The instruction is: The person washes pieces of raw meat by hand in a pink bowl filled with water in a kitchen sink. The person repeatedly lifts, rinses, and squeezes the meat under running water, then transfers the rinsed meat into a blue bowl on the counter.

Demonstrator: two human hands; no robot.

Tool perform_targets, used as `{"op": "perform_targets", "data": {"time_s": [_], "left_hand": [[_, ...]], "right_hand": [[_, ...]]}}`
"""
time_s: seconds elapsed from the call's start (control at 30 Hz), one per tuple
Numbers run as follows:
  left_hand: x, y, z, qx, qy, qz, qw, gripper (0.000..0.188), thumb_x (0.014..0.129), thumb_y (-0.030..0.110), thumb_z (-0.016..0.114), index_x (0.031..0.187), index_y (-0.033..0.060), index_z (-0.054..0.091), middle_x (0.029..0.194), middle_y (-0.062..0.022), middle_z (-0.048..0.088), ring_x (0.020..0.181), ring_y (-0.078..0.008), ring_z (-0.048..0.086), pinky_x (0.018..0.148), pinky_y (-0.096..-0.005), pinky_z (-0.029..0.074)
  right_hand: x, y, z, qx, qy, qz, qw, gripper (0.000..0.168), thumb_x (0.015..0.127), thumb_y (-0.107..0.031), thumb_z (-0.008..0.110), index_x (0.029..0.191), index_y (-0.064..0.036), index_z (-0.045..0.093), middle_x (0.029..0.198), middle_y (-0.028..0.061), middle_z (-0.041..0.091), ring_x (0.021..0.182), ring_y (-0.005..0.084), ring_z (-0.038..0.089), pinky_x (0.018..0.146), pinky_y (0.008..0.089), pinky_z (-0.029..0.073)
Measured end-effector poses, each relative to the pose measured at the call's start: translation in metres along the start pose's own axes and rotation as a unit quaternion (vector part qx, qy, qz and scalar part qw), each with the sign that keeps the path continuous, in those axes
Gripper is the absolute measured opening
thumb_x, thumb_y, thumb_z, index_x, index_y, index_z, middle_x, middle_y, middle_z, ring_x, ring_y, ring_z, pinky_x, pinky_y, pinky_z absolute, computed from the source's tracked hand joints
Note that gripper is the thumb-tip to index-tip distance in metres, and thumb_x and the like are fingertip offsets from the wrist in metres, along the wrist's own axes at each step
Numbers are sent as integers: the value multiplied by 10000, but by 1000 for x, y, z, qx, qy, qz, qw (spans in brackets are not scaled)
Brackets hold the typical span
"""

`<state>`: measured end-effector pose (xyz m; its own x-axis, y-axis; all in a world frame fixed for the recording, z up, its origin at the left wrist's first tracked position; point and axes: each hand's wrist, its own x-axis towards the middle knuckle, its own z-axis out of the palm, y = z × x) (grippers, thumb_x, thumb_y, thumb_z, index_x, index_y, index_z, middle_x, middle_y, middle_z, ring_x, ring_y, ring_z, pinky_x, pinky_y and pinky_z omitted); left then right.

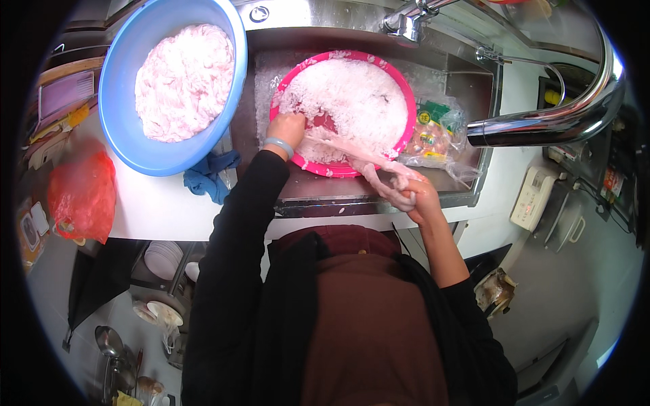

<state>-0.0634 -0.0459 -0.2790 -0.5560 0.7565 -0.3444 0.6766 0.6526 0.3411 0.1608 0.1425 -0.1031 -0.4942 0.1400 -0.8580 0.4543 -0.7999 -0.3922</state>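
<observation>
A long, limp, pale pink strand that looks like animal casing (350, 148) stretches between my two hands. My left hand (287, 131), with a grey bangle at the wrist, grips one end in a fist over the left rim of a pink basin (411, 127). Beyond the basin's lower right rim, my right hand (425, 199) holds the strand bunched, with a loop hanging below. Coarse white grains like salt (355, 91) fill much of the basin, and its bottom shows through near my left fist. To the left, a blue basin (167, 158) holds a heap of similar pinkish strands (185, 83).
The pink basin sits in a steel sink (325, 195), beside a clear plastic food bag (431, 134). A large chrome spout (538, 129) reaches in from the right. A blue cloth (208, 177) lies under the blue basin's edge, and a red plastic bag (84, 195) is at far left.
</observation>
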Motion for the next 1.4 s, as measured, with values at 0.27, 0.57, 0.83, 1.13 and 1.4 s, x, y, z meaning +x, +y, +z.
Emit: {"op": "perform_targets", "data": {"time_s": [0.27, 0.57, 0.83, 1.13, 1.4], "left_hand": [[3, -13, 8, 129, -60, -10, 990, 196, 802, 117, 488, 794, 54, 674, 804, -137, 647, 746, -289, 652, 603, -391, 545], [-8, -12, 12, 242, 45, 68, 967, 119, 807, 139, 506, 727, 97, 584, 790, -66, 549, 698, -257, 613, 514, -356, 524], [10, 37, -21, 18, -14, 44, 999, 129, 782, 65, 517, 843, 33, 625, 1014, -146, 551, 851, -309, 595, 733, -401, 518], [-20, 115, -54, -500, 59, 90, 860, 228, 721, 74, 640, 941, 20, 623, 1016, -152, 578, 860, -294, 583, 760, -357, 474], [-29, 149, -69, -500, 50, 80, 861, 187, 759, 137, 631, 854, 0, 547, 779, -195, 568, 719, -355, 571, 646, -403, 469]], "right_hand": [[2, 2, -34, 80, 7, -69, 994, 471, 731, -51, 479, 1184, 73, 447, 1038, 171, 551, 907, 290, 599, 784, 353, 502], [18, 8, -103, 297, 53, -183, 936, 325, 826, -84, 417, 1125, 43, 442, 1078, 234, 513, 1008, 393, 542, 895, 497, 449], [30, 8, -58, 285, -126, -166, 935, 315, 923, -226, 377, 1143, -9, 438, 932, 106, 550, 1014, 309, 532, 908, 484, 416], [50, 2, 16, 239, -36, -202, 949, 420, 924, -203, 383, 1275, 29, 390, 1197, 170, 533, 1133, 272, 491, 998, 411, 353], [52, 4, 50, 199, -41, -207, 957, 431, 960, -219, 366, 1284, 65, 361, 1241, 182, 505, 1137, 251, 481, 993, 374, 359]]}}
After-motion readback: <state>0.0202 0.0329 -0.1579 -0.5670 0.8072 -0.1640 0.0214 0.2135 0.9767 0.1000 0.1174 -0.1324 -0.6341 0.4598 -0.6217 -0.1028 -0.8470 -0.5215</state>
